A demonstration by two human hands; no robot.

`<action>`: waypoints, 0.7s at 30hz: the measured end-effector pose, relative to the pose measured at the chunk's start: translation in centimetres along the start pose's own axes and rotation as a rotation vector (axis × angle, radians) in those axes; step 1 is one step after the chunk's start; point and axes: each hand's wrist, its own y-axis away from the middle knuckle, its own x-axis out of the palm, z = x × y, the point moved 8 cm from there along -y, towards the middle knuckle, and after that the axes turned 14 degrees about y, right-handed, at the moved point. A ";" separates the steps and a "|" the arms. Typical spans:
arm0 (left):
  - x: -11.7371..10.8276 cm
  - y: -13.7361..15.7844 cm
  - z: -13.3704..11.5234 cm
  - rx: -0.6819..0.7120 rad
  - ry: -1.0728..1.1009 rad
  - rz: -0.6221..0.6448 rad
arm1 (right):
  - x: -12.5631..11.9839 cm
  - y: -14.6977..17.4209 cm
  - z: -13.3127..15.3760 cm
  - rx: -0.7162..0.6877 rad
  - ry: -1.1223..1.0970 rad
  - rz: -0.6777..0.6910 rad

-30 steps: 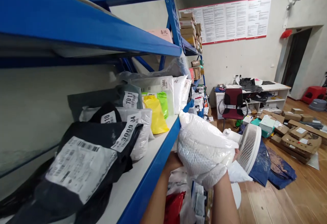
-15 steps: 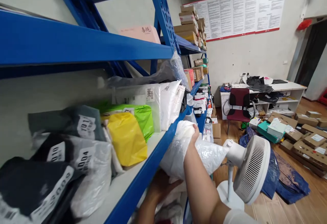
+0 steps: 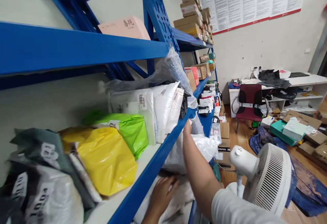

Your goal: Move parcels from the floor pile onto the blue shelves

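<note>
**Two hands, one white parcel at the shelf edge**

My left hand [image 3: 163, 191] is nearest, low under the blue shelf [image 3: 155, 157], fingers spread flat on pale bags on the level below; its grip closes on nothing that I can see. My right hand [image 3: 187, 128] reaches up past it, forearm and white sleeve rising from the bottom edge. Its fingers lie against the top of one white plastic parcel [image 3: 204, 147], which hangs just beside the shelf's front rail, below the shelf surface. Whether that grip is closed around the bag or only resting on it, I cannot tell, since the hand is seen from behind.

On the shelf beside me I count one yellow bag [image 3: 107, 159], one green bag [image 3: 130, 132] touching it, then one clear-white bag labelled 3008 [image 3: 138, 108] and two white bags [image 3: 166, 105] leaning upright against it. Nearer, blurred dark and white bags carry number labels; one reads 1004.

To my right stands one white fan [image 3: 268, 179] on the wooden floor. Farther off is one dark red chair [image 3: 249, 103] at one white desk [image 3: 306, 81], with cardboard boxes scattered on the floor. One pink box [image 3: 125, 28] sits on the shelf above.
</note>
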 end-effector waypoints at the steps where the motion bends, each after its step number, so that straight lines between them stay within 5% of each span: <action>1: -0.3 0.0 0.0 -0.012 0.063 -0.039 | -1.0 -0.3 -0.7 0.028 0.038 0.007; 9: -0.2 -0.8 0.1 -0.149 0.213 -0.070 | -10.4 3.0 -7.0 -0.048 0.170 0.130; 12: -0.2 -0.7 0.5 -0.147 0.200 -0.092 | -10.7 4.3 -8.8 -0.117 0.084 0.152; 18: -0.2 -0.2 0.7 -0.029 0.220 -0.111 | -10.9 3.0 -12.1 -0.071 -0.144 -0.166; 21: -0.1 -0.1 0.0 0.079 0.167 -0.086 | -8.9 2.6 -13.0 -0.045 -0.248 -0.231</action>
